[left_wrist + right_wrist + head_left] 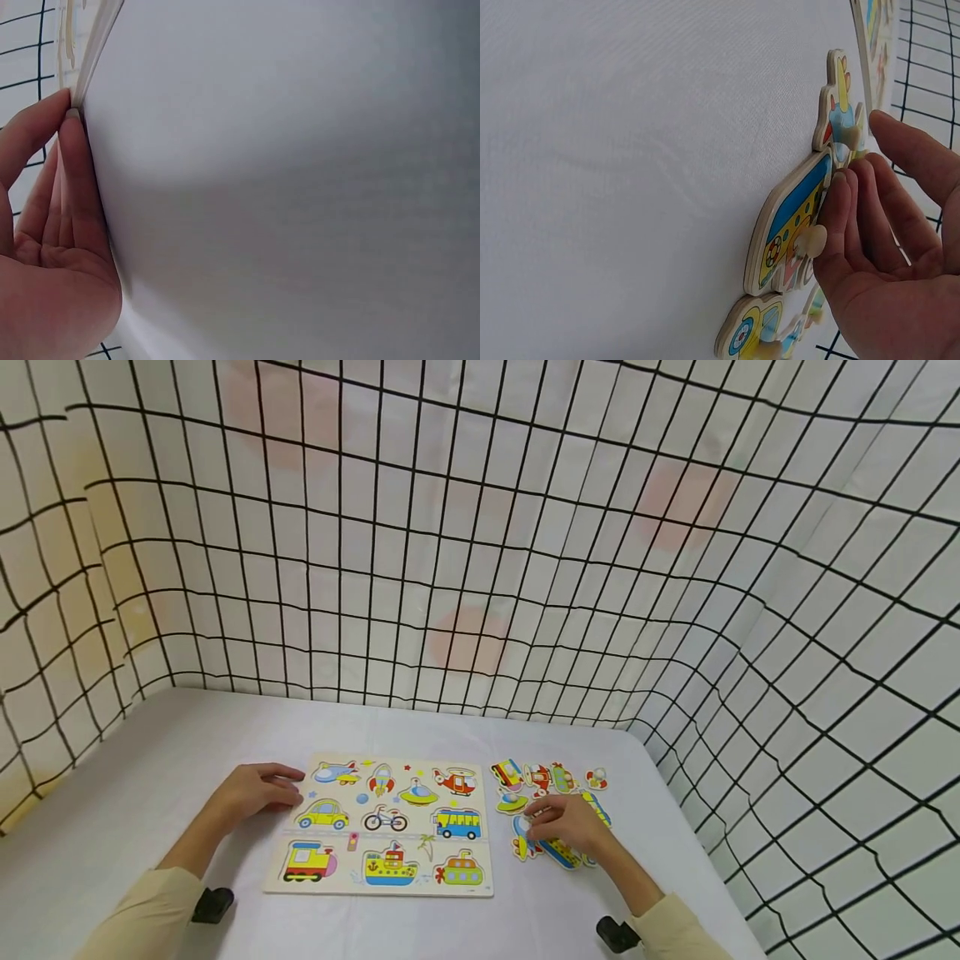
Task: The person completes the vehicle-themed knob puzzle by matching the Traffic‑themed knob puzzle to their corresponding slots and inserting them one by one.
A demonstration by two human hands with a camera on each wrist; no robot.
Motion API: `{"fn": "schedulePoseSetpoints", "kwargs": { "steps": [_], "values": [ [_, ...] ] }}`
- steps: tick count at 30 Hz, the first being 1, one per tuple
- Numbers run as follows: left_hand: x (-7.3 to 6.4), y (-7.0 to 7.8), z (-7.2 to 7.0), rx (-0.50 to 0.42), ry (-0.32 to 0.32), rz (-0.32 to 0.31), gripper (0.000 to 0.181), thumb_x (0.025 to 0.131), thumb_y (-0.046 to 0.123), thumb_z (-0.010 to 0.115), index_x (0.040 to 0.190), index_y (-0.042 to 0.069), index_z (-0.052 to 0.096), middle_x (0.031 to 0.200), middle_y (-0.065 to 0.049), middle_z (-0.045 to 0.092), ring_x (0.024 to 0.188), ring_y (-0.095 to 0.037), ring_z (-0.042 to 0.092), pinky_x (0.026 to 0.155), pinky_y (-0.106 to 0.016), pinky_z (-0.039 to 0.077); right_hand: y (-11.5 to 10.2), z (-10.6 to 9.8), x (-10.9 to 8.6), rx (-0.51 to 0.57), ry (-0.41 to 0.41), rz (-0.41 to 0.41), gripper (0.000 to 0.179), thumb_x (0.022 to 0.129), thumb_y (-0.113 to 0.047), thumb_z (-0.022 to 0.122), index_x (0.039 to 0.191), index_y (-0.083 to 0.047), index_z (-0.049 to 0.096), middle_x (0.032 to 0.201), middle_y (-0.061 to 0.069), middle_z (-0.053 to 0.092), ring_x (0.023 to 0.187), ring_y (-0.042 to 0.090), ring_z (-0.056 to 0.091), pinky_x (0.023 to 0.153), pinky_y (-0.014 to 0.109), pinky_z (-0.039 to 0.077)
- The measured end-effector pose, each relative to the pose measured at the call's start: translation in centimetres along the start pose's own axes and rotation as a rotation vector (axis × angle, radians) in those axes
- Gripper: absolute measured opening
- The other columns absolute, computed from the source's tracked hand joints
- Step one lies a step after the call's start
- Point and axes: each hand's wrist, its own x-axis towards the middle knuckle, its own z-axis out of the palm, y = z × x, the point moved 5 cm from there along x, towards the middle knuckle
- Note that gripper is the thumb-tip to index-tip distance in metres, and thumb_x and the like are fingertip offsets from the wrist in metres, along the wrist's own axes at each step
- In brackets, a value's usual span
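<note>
A wooden puzzle board (348,868) with printed vehicle pictures lies flat on the table. My left hand (251,789) is at its left edge; in the left wrist view, thumb and fingertips touch the edge. To the board's right is a cluster of knobbed puzzle pieces, with my right hand (567,821) over it. The right fingers are gently bent, their tips close to the airplane piece (840,105). Beneath that hand lies the ship piece (791,206), its round knob beside the fingers. A yellow car piece (757,334) sits next to the ship.
Other pieces around the right hand include a train (507,773), a helicopter (537,777) and a bus (597,808). A small red and white piece (597,778) lies a little apart at the back. Black netting (408,560) over white cloth encloses the table (247,710).
</note>
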Motion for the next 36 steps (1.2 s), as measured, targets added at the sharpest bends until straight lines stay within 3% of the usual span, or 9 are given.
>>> {"fn": "schedulePoseSetpoints", "kwargs": {
  "steps": [10,18,26,36],
  "values": [
    [0.4,-0.7,0.1,-0.058,-0.011,-0.021,0.053,0.083,0.020,0.079,0.131,0.002,0.066,0.099,-0.007,0.077,0.096,-0.025,0.062,0.077,-0.030,0.046,0.2,0.0,-0.1,0.000,-0.024,-0.004,0.028,0.079,-0.020,0.087,0.104,-0.012,0.077,0.087,-0.002,0.075,0.083,0.013,0.067,0.075,0.026,0.055],
    [0.9,-1.2,0.2,-0.076,-0.011,-0.042,0.052,0.082,0.022,0.079,0.130,0.004,0.068,0.123,-0.021,0.070,0.103,-0.029,0.062,0.087,-0.039,0.047,0.6,0.2,-0.1,-0.009,-0.048,-0.009,0.024,0.080,-0.021,0.086,0.101,-0.014,0.077,0.088,-0.003,0.075,0.083,0.013,0.067,0.076,0.028,0.053],
    [1.0,-1.5,0.1,-0.093,-0.021,-0.060,0.053,0.083,0.023,0.078,0.131,0.004,0.067,0.113,-0.017,0.075,0.097,-0.025,0.064,0.086,-0.039,0.046,0.4,0.6,0.0,0.041,-0.100,-0.039,0.025,0.080,-0.019,0.085,0.101,-0.009,0.076,0.088,0.000,0.075,0.079,0.015,0.070,0.076,0.029,0.058],
    [0.6,-0.9,-0.1,-0.097,-0.022,-0.050,0.054,0.083,0.023,0.078,0.131,0.003,0.066,0.105,-0.012,0.076,0.088,-0.022,0.063,0.078,-0.032,0.045,0.5,0.8,0.2,-0.005,-0.059,-0.034,0.017,0.080,-0.017,0.085,0.092,-0.011,0.075,0.081,-0.001,0.071,0.075,0.015,0.065,0.071,0.026,0.055]
  ]
}}
